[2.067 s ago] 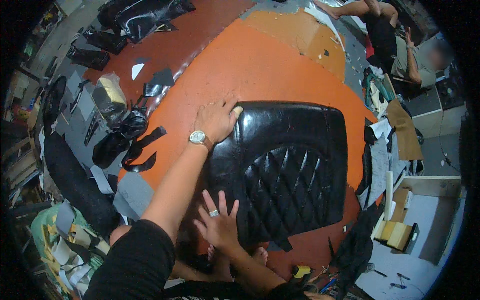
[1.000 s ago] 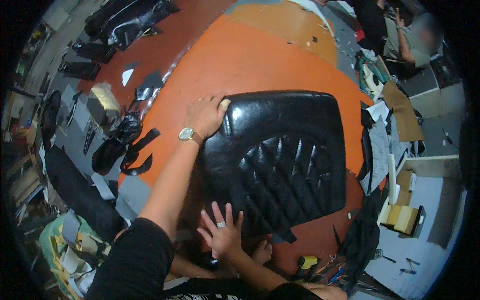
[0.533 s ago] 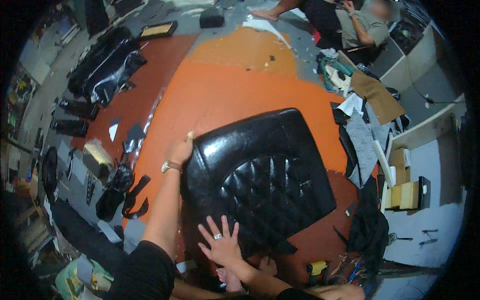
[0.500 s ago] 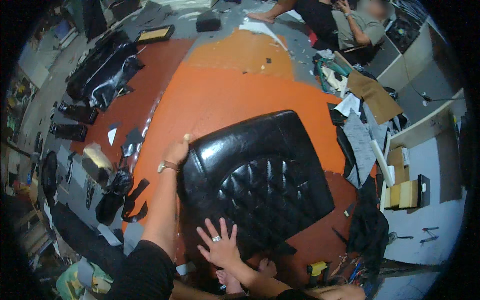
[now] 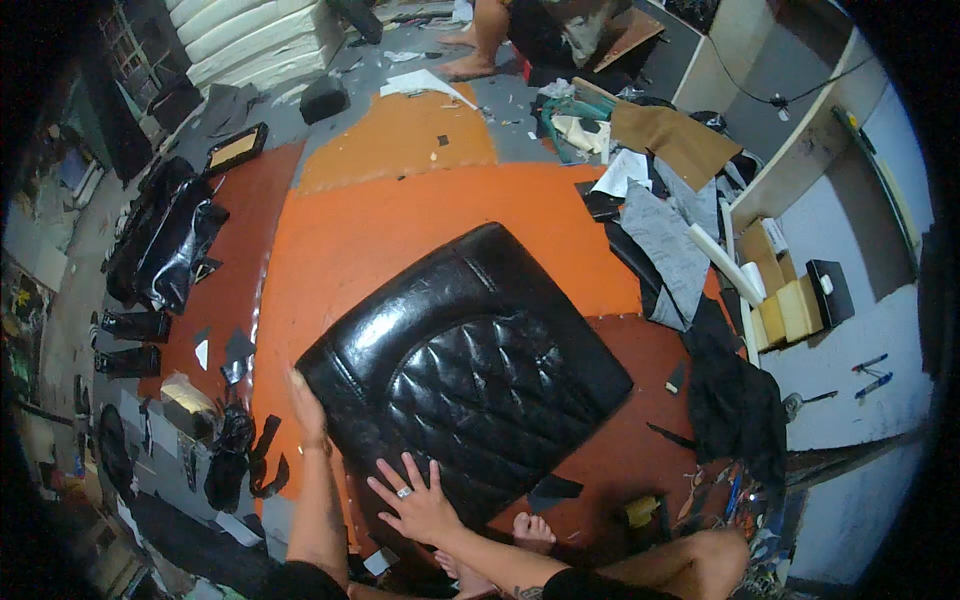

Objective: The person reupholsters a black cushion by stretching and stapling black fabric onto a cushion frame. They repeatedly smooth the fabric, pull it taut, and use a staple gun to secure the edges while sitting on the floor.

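A black, shiny, leather-like seat cushion (image 5: pixel 455 350) lies in front of me, turned at an angle, with diamond quilting inside a curved seam and a smooth band along its far left side. My left hand (image 5: pixel 308 408) lies along the cushion's left edge near the corner, its fingers stretched out against the side. Flat near the cushion's near edge, my right hand (image 5: pixel 418 503) has its fingers spread and a ring on one of them. Neither hand is wrapped round anything.
Beneath the cushion is an orange and red-brown floor sheet (image 5: pixel 350 240). Fabric scraps (image 5: pixel 665 250) pile up on the right beside a pale blue panel (image 5: pixel 830 390). Black covered pieces (image 5: pixel 170 240) lie at the left. Another person's legs (image 5: pixel 490 45) show at the far side.
The cushion has turned counterclockwise and shifted left. My left hand has come nearer with its corner, its fingers now straighter along the side. My right hand stays spread. The view has swung right.
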The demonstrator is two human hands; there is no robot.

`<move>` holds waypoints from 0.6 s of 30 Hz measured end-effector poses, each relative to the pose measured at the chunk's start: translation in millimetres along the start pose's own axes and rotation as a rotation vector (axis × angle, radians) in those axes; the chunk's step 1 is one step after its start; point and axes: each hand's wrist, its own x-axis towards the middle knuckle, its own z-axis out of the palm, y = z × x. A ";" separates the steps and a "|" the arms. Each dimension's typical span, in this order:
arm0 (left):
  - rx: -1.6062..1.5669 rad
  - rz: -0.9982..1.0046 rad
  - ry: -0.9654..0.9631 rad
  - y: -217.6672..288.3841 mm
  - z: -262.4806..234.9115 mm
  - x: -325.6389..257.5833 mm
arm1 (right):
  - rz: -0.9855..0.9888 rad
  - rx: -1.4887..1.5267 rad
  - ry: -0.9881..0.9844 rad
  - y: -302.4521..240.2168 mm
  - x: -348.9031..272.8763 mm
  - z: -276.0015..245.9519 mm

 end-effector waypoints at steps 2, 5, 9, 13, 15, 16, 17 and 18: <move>-0.364 -0.177 -0.110 -9.5 -9.5 -66.3 | -0.037 0.040 -0.063 9.6 2.3 -12.8; -0.623 -0.555 -0.253 -22.7 -29.3 -169.6 | 0.029 0.046 0.149 66.0 1.8 -51.8; -0.584 -0.729 -0.044 -60.1 -40.1 -274.5 | 0.642 -0.339 0.503 203.4 -25.8 -132.4; -0.565 -0.727 -0.127 -97.8 -42.7 -285.4 | 0.998 0.123 0.407 308.4 -69.3 -191.5; -0.561 -0.723 -0.190 -103.9 -43.0 -274.1 | 1.061 0.214 0.318 328.3 -71.2 -198.8; -0.608 -0.721 -0.220 -103.0 -43.7 -268.0 | 1.072 0.181 0.325 330.0 -72.0 -201.2; -0.700 -0.672 -0.307 -100.0 -45.6 -262.1 | 1.078 0.174 0.297 326.4 -70.7 -199.7; -0.646 -0.720 -0.256 -94.8 -49.4 -257.7 | 1.059 0.237 0.339 318.4 -74.3 -199.6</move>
